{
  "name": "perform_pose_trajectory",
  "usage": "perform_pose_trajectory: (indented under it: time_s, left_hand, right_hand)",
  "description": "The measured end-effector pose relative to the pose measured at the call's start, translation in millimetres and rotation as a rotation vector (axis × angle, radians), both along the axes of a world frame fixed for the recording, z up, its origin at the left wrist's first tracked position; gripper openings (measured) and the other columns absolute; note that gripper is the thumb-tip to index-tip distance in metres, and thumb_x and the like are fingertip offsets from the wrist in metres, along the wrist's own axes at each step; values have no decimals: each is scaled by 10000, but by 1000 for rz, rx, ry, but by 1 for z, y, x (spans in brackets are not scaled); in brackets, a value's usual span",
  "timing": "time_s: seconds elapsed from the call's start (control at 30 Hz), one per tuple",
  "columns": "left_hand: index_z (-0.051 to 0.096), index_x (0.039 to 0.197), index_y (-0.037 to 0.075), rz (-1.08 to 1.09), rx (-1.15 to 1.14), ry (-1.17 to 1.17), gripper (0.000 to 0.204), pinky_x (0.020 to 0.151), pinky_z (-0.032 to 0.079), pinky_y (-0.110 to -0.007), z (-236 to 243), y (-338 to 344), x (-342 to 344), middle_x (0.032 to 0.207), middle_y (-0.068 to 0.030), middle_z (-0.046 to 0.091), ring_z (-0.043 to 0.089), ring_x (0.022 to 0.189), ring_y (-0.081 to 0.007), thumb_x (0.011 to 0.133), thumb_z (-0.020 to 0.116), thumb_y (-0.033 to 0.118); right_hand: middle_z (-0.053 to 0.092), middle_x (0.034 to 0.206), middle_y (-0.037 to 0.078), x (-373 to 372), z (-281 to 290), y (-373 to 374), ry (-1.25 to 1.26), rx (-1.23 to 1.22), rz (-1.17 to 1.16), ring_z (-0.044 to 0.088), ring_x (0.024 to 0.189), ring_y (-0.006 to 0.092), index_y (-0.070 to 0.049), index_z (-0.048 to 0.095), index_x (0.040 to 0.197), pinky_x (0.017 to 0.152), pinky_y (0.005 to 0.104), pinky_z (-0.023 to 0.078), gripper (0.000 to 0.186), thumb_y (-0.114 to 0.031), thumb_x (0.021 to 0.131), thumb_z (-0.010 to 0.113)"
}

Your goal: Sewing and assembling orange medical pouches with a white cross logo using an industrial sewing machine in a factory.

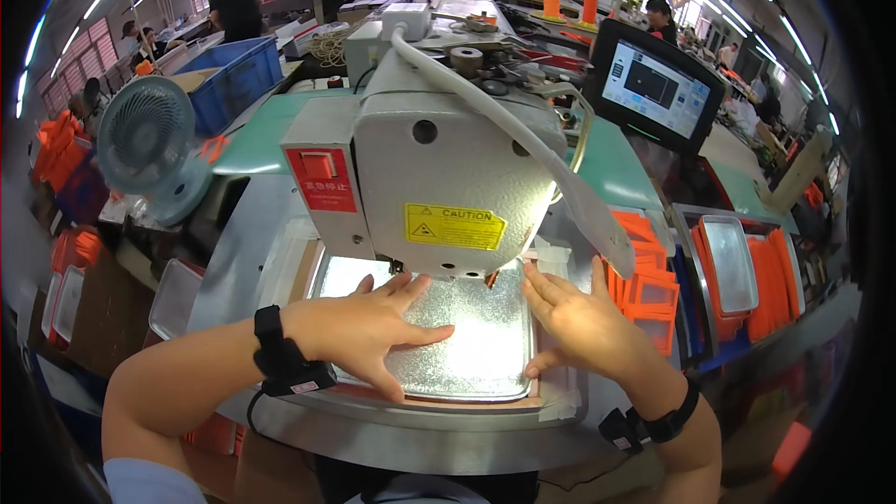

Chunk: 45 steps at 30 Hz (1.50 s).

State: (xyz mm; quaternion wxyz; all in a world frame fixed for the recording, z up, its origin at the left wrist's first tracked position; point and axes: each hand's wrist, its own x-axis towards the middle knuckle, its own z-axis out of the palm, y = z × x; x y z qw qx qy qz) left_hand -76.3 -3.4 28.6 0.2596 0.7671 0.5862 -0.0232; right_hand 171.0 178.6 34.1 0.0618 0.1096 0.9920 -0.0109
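A silvery rectangular panel with rounded corners lies flat in a frame on the metal worktable, under the head of a grey industrial sewing machine. My left hand rests on the panel's left part with the fingers spread. Along the right edge, my right hand lies with its fingers stretched out and the thumb apart, touching the rim. Neither hand grips anything. Bright light glares on the panel's middle. The machine head hides its far edge in part.
Orange frame-like pieces stand right of my right hand, beside a tray with more orange pieces and a silvery panel. Another panel sits at left. A screen, a fan and a blue bin surround the machine. People are farther back.
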Motion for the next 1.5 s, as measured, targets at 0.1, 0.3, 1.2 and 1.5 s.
perform_pose_trajectory:
  time_s: [0.1,0.3,1.2,1.5]
  left_hand:
    - [385,1521,250,11,-26,24,939,1137,178,-635,5,-4,-1,1546,-401,61,46,1467,-529,722,744,589]
    - [374,1526,261,30,-46,38,955,1127,186,-652,6,-3,-1,1546,-395,75,69,1470,-524,709,740,591]
    - [386,1516,289,30,-22,19,900,1156,146,-636,8,-19,-20,1551,-398,88,35,1469,-535,731,737,554]
    - [394,1514,288,33,-20,2,900,1159,154,-613,9,-26,-31,1562,-381,64,108,1467,-514,735,734,583]
  right_hand:
    - [349,1549,185,-2,5,-2,-29,-14,-14,445,1366,268,65,417,1418,1097,744,177,1114,-617,603,750]
    - [337,1555,184,-7,9,-5,-56,78,10,399,1396,262,64,429,1416,1062,719,257,1107,-598,597,770]
    - [528,1394,198,-19,-3,-9,-1,-38,30,454,1358,291,75,489,1366,1124,714,145,1078,-662,616,728]
    - [619,1193,165,-25,-15,-9,98,-66,62,520,1270,278,66,559,1303,1127,710,135,996,-658,638,724]
